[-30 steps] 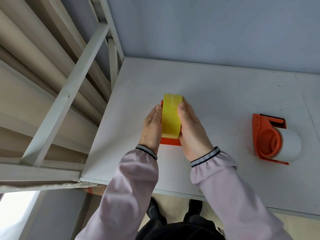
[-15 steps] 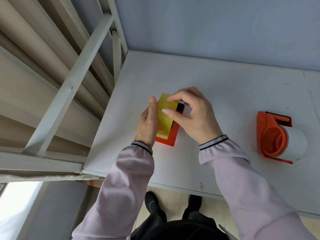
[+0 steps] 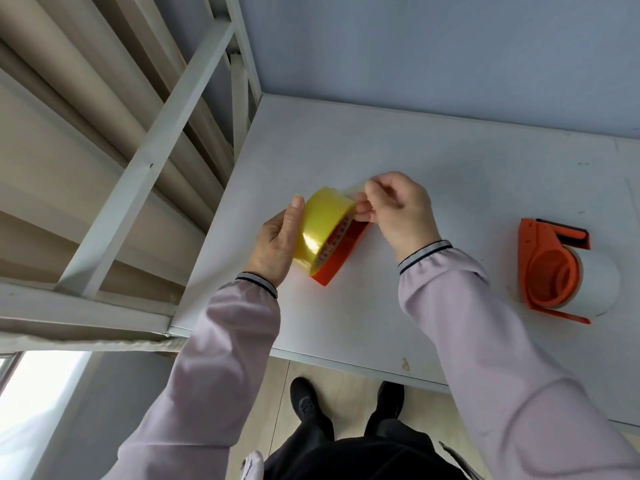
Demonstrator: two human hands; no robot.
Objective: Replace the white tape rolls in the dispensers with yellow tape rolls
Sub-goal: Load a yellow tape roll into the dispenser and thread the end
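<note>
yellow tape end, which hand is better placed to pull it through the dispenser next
Right. The right hand already pinches the loose end at the top of the yellow tape roll, while the left hand is occupied gripping the roll and its orange dispenser.

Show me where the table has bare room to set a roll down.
Bare table runs along the wall behind both hands. Another free patch lies between the right hand and the white-roll dispenser, reaching the near edge. It is crowded where the left hand holds the yellow roll on its dispenser.
</note>
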